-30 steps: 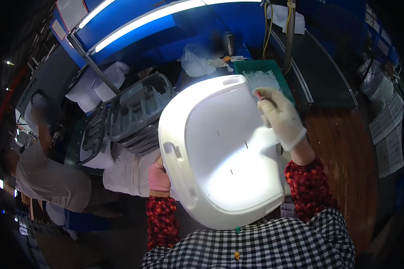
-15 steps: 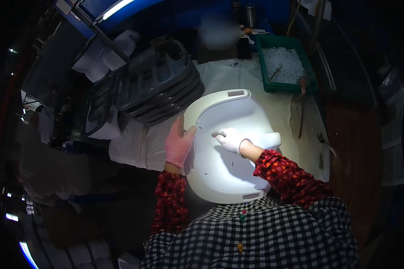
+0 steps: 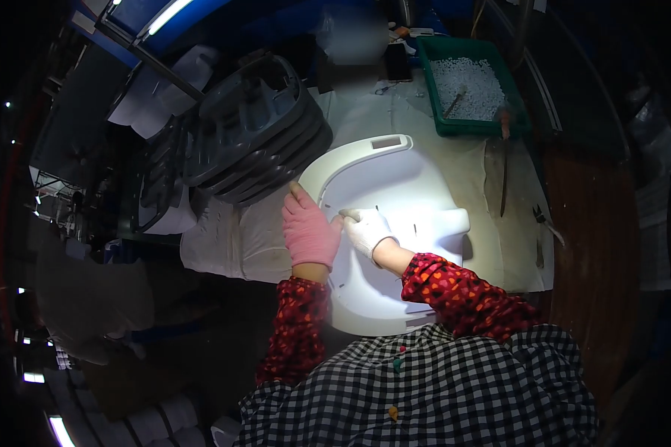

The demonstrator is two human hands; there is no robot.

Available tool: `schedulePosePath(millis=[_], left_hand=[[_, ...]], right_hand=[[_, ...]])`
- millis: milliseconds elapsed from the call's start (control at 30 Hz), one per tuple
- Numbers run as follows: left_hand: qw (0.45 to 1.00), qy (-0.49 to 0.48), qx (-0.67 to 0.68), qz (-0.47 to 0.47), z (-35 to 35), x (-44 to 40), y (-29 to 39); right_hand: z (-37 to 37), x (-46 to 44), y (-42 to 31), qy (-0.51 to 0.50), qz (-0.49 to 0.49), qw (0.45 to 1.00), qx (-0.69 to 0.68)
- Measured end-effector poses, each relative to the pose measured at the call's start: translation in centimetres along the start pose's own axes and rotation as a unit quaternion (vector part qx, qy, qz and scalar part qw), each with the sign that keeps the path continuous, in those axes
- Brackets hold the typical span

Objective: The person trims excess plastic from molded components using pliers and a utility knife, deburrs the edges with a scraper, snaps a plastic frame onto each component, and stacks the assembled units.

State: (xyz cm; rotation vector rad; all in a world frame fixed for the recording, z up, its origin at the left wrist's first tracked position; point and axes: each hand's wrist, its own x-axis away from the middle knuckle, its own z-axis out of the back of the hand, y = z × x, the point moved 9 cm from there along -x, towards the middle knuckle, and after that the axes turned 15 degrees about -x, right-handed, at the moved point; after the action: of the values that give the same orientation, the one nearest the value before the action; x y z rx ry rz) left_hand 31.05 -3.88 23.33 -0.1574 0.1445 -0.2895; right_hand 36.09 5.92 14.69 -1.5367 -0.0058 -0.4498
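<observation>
A large white moulded plastic shell (image 3: 443,186), with a curved raised rim and a short tab on its right, lies in front of me under a bright light. My left hand (image 3: 309,232), in a pink glove, is over the shell's left rim, its thumb on the inner side and its fingers along the outer side. In a white glove, my right hand (image 3: 369,231) is above the shell's inner face, beside my left thumb. Its thumb and forefinger are pinched; whatever may be between them is too small to make out. Small dark slots mark the inner face.
A stack of dark grey moulded plastic parts (image 3: 253,127) stands at the back left. To the back right is a green tray (image 3: 443,128) of small white pieces. Pliers (image 3: 546,223) lie on the table's right side, and a phone-like dark slab (image 3: 397,61) is at the back.
My left hand has shifted right, further over the rim. My right hand has moved slightly left, so its fingertips are now close to my left thumb. The whole view has tilted a little.
</observation>
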Motion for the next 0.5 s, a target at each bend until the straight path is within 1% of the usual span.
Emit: schedulePosePath(millis=[67, 100, 133, 200, 267, 333, 367, 433, 467, 500], left_hand=[[0.999, -0.030, 0.021, 0.007, -0.2, 0.0, -0.1], [0.999, -0.032, 0.020, 0.007, -0.4, 0.0, -0.1], [1.000, -0.025, 0.016, 0.006, -0.3, -0.1, 0.0], [1.000, -0.018, 0.013, 0.004, -0.5, -0.2, 0.0], [1.000, 0.026, 0.012, -0.008, -0.3, 0.0, -0.1], [0.999, 0.027, 0.019, -0.009, -0.4, -0.1, -0.2], [0.999, 0.029, 0.025, -0.011, -0.4, 0.0, -0.3], [0.999, 0.019, 0.041, -0.011, -0.2, 0.1, -0.3], [0.998, 0.008, 0.056, -0.012, -0.1, 0.1, -0.3], [0.998, 0.011, 0.057, -0.014, -0.1, 0.2, -0.5]], right_hand=[[0.0, 0.3, 0.0, 0.008, -0.004, 1.000, -0.020], [0.0, 0.3, -0.3, 0.012, 0.009, 1.000, -0.016], [0.3, 0.3, -0.8, 0.016, 0.022, 1.000, -0.012], [0.2, 0.3, -1.6, 0.012, 0.016, 1.000, -0.020], [0.1, 0.5, -1.6, 0.008, 0.009, 1.000, -0.028], [0.0, 0.0, -1.8, -0.002, 0.051, 0.999, 0.000], [0.3, -0.4, -1.6, -0.003, 0.053, 0.999, 0.001], [-0.1, -1.2, -0.9, -0.063, 0.046, 0.992, 0.100], [0.6, -1.1, -0.5, -0.063, 0.046, 0.992, 0.100], [1.1, -0.9, -0.2, -0.096, 0.052, 0.987, 0.114]])
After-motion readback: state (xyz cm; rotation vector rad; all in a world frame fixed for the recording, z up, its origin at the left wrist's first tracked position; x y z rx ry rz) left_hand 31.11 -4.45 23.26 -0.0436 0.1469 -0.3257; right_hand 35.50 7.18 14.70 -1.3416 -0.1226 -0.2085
